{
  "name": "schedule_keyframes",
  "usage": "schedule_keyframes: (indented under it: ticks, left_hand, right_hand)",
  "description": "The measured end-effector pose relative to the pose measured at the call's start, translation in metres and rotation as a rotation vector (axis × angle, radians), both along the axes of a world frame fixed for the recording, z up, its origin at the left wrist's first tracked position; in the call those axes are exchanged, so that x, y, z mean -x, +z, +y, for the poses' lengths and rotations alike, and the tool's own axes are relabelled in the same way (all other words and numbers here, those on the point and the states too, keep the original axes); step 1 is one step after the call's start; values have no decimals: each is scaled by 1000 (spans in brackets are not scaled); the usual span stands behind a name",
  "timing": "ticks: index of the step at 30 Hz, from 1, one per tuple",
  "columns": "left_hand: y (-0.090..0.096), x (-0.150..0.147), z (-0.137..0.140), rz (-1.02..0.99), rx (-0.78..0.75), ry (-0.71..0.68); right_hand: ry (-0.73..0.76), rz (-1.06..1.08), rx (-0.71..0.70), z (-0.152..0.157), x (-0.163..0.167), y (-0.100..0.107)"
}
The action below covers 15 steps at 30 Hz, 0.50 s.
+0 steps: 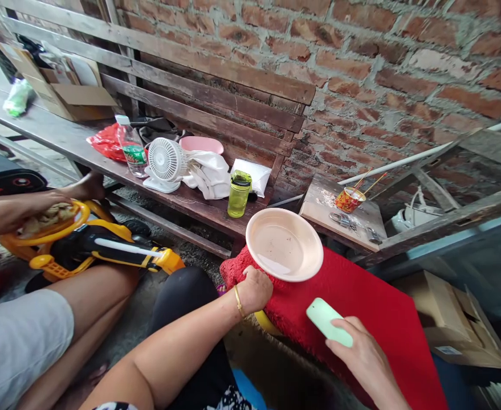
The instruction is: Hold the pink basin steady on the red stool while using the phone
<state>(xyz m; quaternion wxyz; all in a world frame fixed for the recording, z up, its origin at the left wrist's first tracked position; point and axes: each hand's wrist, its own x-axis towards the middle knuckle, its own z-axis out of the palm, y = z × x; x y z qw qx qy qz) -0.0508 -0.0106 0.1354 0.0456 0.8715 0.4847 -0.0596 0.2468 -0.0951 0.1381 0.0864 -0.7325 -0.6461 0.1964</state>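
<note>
My left hand [255, 289], with a gold bangle on the wrist, grips the near edge of a pale pink plastic basin [284, 244] that rests on a red towel-covered surface [361, 296]. The basin looks empty apart from a few specks. My right hand [361, 353] holds a mint-green phone [329, 322] over the red cloth, lower right of the basin.
A wooden bench [199, 202] against the brick wall carries a water bottle [133, 149], a small white fan [165, 162], white cloth and a green cup [239, 193]. A small board holds a cup with sticks [350, 199]. Another person sits at left by a yellow toy vehicle [105, 245].
</note>
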Motion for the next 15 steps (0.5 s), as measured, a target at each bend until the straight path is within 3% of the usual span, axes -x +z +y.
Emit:
schedule_keyframes:
  ticks: [5, 8, 11, 15]
  left_hand:
    - [0, -4, -1, 30, -8, -8]
    - [-3, -9, 2, 38, -6, -6]
    - [-6, -13, 3, 35, 14, -18]
    - [-7, -16, 1, 0, 24, -60]
  right_hand:
    - [183, 102, 81, 42, 79, 2]
    - [191, 111, 100, 58, 89, -2]
    - [93, 78, 53, 55, 53, -11]
    - [-227, -8, 35, 12, -59, -29]
